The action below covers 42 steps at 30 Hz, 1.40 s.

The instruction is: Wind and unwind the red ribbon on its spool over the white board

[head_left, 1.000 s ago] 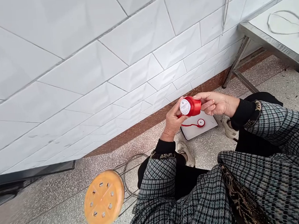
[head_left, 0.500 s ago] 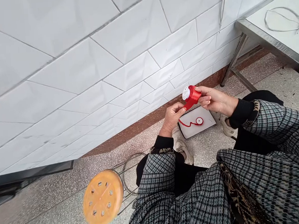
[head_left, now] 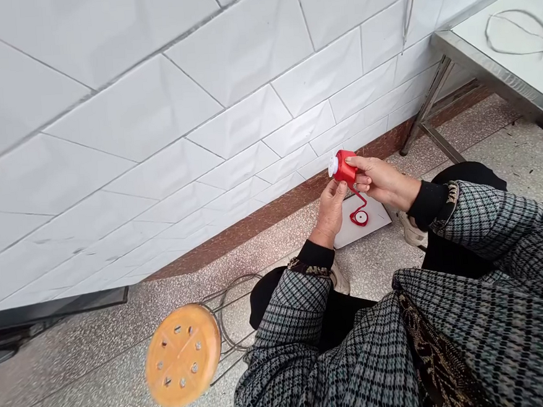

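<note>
Between my hands is a spool of red ribbon (head_left: 344, 166), its white end turned to the left. My right hand (head_left: 377, 176) grips the ribbon roll from the right, thumb on top. Close beneath the spool, my left hand (head_left: 331, 208) pinches the red ribbon with thumb and fingers. Lower down, a strip of ribbon runs to a second, smaller spool (head_left: 360, 218) with a white face and red edge. That small spool lies on a white flat box or board (head_left: 376, 224) on the floor, partly hidden behind my left hand.
An orange round stool (head_left: 183, 356) with metal legs lies at lower left. White tiled wall (head_left: 248, 131) rises in front, with a brown skirting below. A metal-framed table (head_left: 498, 63) at upper right bears a looped pale cord (head_left: 516, 50). Dark-clad knees and light shoes flank the box.
My left hand has moved right, up against the spool, and the stretch of ribbon between the hands has shortened. The spool has turned, showing less of its white end.
</note>
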Each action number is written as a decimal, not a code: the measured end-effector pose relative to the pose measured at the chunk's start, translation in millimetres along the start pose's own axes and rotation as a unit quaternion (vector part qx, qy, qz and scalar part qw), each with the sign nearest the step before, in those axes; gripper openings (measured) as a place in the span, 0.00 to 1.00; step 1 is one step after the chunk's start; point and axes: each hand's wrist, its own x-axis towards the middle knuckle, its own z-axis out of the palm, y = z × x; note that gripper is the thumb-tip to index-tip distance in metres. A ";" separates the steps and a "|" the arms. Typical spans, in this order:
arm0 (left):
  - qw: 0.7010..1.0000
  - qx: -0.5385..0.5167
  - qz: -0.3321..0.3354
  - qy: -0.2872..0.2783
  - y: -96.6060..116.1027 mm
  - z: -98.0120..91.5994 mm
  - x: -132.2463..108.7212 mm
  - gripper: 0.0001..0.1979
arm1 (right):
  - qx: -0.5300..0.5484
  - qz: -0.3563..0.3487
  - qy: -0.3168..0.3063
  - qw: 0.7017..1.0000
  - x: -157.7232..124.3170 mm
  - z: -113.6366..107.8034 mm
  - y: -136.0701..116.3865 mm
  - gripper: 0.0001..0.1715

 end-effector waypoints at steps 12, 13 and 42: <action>0.993 0.000 0.078 0.083 2.7 16.5 2.2 0.21 | -0.136 -0.126 0.025 0.982 13.0 2.5 12.3 0.23; 0.991 0.019 0.090 0.096 3.5 16.7 2.1 0.20 | -0.135 -0.126 0.028 0.982 14.1 2.4 13.1 0.23; 0.974 0.149 0.133 0.110 9.8 -15.3 10.5 0.29 | 0.065 0.153 -0.010 0.986 24.6 -11.9 -10.7 0.11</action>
